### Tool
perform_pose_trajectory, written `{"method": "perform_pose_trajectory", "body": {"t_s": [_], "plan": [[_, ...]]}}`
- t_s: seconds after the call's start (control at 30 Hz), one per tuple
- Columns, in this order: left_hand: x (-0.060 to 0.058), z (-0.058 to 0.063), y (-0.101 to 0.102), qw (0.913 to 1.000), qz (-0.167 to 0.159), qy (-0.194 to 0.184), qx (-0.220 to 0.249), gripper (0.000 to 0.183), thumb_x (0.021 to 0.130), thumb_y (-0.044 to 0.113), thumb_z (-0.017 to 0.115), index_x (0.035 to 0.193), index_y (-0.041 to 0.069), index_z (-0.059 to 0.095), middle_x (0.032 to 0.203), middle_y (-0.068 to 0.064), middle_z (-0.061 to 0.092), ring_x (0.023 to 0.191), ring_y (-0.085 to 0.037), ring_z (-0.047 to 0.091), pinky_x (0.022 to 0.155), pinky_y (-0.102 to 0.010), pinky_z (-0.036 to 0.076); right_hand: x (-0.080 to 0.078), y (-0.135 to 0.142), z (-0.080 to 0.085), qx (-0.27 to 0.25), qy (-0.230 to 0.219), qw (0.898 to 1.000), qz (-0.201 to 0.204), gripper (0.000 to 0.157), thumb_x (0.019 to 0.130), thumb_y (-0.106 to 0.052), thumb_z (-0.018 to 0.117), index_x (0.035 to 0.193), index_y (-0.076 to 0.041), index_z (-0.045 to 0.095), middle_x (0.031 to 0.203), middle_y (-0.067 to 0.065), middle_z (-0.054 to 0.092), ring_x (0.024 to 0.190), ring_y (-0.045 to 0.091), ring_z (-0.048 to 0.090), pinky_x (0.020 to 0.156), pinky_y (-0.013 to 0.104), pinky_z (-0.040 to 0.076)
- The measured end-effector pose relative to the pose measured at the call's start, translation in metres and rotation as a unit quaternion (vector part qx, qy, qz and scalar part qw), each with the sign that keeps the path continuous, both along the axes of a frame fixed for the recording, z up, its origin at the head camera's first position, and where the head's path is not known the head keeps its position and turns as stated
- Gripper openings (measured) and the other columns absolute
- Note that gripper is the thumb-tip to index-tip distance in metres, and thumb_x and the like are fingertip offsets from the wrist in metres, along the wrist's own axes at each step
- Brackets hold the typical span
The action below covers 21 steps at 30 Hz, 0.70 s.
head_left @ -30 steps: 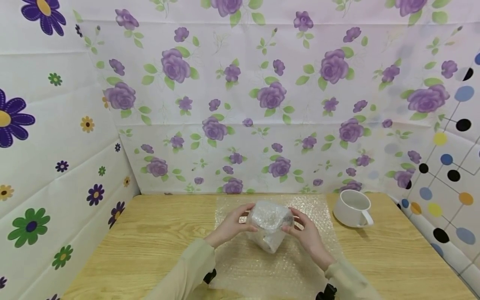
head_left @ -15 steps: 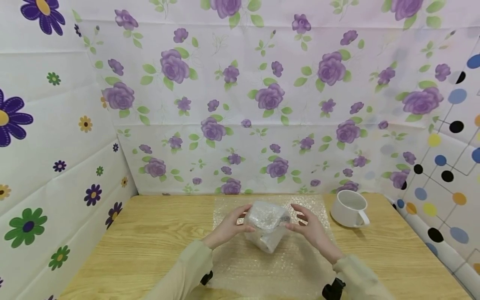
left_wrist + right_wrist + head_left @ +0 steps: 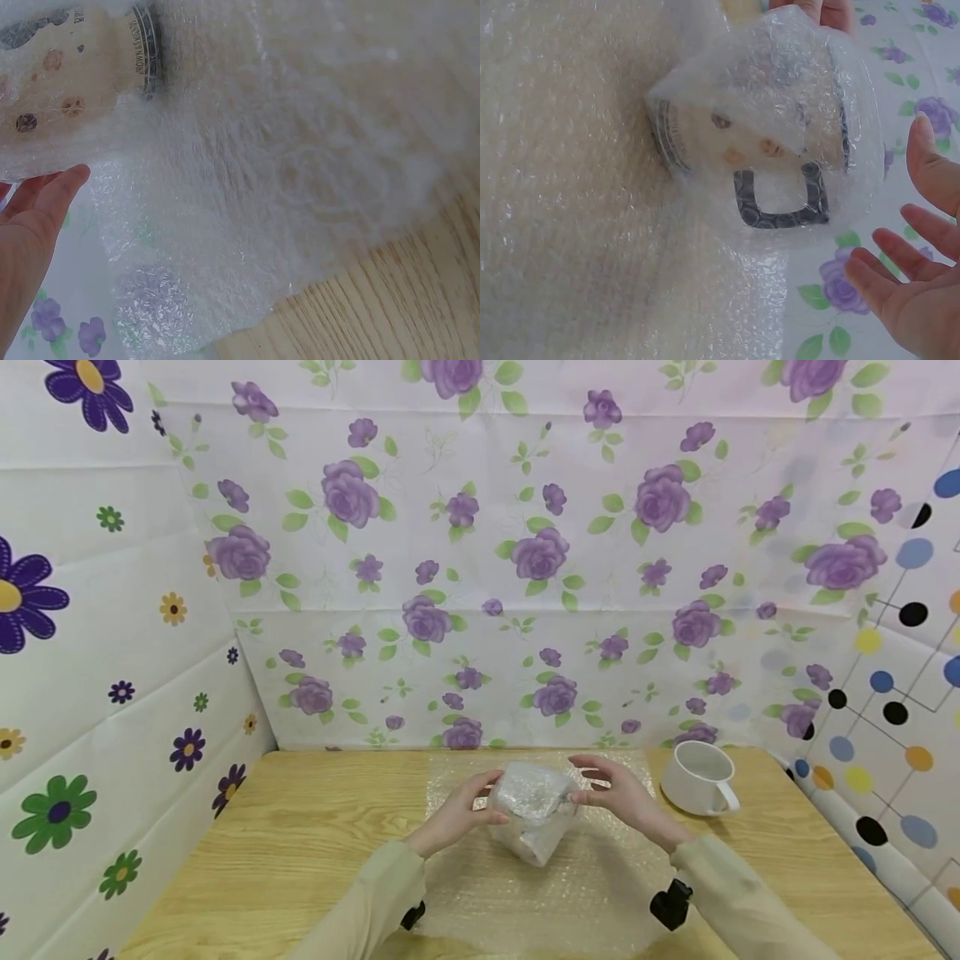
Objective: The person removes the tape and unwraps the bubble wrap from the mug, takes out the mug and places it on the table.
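Note:
A mug wrapped in bubble wrap (image 3: pixel 534 814) stands on a flat bubble wrap sheet (image 3: pixel 540 910) at the middle of the table. Through the plastic, the right wrist view shows its dark squared handle (image 3: pixel 781 219) and a cream body with small round prints. My left hand (image 3: pixel 459 810) holds the bundle's left side with curved fingers; the left wrist view has its fingertips (image 3: pixel 73 176) against the wrapping. On the other side, my right hand (image 3: pixel 622 797) is spread beside the bundle, thumb near its upper right side. In the right wrist view a gap separates those fingers from it.
A white mug (image 3: pixel 697 781) stands to the right of the sheet, handle toward the front right. The wooden table (image 3: pixel 315 827) ends at a flowered cloth backdrop (image 3: pixel 495 677), with patterned cloths along both sides.
My right hand has let go of the wrapped mug's right side and drawn back a little, its fingers lifted. The left hand keeps its hold, and the bundle stays in place.

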State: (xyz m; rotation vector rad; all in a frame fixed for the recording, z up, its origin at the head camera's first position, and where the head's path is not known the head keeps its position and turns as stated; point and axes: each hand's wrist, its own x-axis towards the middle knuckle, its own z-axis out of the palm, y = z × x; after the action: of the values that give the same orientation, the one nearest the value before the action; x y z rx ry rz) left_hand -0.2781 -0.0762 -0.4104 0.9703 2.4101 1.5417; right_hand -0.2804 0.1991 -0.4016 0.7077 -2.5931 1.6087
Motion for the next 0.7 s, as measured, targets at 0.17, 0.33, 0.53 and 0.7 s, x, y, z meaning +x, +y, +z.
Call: {"method": "perform_pose_trajectory", "body": {"t_s": [0.17, 0.33, 0.53, 0.7], "plan": [[-0.001, -0.002, -0.001, 1.0, 0.004, -0.002, -0.004, 0.062, 0.084, 0.005, 0.064, 0.135, -0.009, 0.03, 0.131, -0.024, 0.037, 0.114, -0.038, 0.04, 0.085, -0.045, 0.042, -0.004, -0.002, 0.001, 0.007, -0.004, 1.0, 0.018, 0.057, 0.08, -0.016, 0.07, 0.127, 0.006, 0.045, 0.127, 0.023, 0.044, 0.115, 0.045, 0.037, 0.092, 0.05, 0.035], [-0.011, -0.017, -0.002, 0.9999, 0.011, 0.004, -0.006, 0.064, 0.084, 0.01, 0.065, 0.136, -0.004, 0.031, 0.132, -0.02, 0.038, 0.115, -0.036, 0.04, 0.085, -0.044, 0.042, -0.01, -0.005, -0.001, 0.018, 0.001, 0.998, 0.061, 0.058, 0.08, -0.017, 0.069, 0.128, 0.005, 0.045, 0.129, 0.022, 0.043, 0.117, 0.045, 0.035, 0.095, 0.053, 0.029], [-0.021, -0.033, -0.003, 0.9999, 0.016, 0.004, -0.004, 0.066, 0.082, 0.016, 0.067, 0.137, 0.001, 0.033, 0.133, -0.015, 0.039, 0.115, -0.031, 0.042, 0.086, -0.04, 0.042, -0.019, -0.008, -0.004, 0.036, -0.001, 0.994, 0.098, 0.062, 0.079, -0.016, 0.07, 0.131, 0.003, 0.042, 0.133, 0.02, 0.039, 0.119, 0.042, 0.033, 0.095, 0.056, 0.027], [-0.022, -0.032, -0.003, 0.9999, 0.012, -0.004, 0.001, 0.064, 0.082, 0.018, 0.068, 0.137, 0.007, 0.036, 0.131, -0.011, 0.041, 0.115, -0.029, 0.042, 0.085, -0.038, 0.043, -0.025, -0.011, -0.006, 0.066, 0.018, 0.992, 0.105, 0.066, 0.077, -0.021, 0.072, 0.131, 0.002, 0.043, 0.132, 0.019, 0.041, 0.12, 0.039, 0.034, 0.093, 0.056, 0.029]]}}
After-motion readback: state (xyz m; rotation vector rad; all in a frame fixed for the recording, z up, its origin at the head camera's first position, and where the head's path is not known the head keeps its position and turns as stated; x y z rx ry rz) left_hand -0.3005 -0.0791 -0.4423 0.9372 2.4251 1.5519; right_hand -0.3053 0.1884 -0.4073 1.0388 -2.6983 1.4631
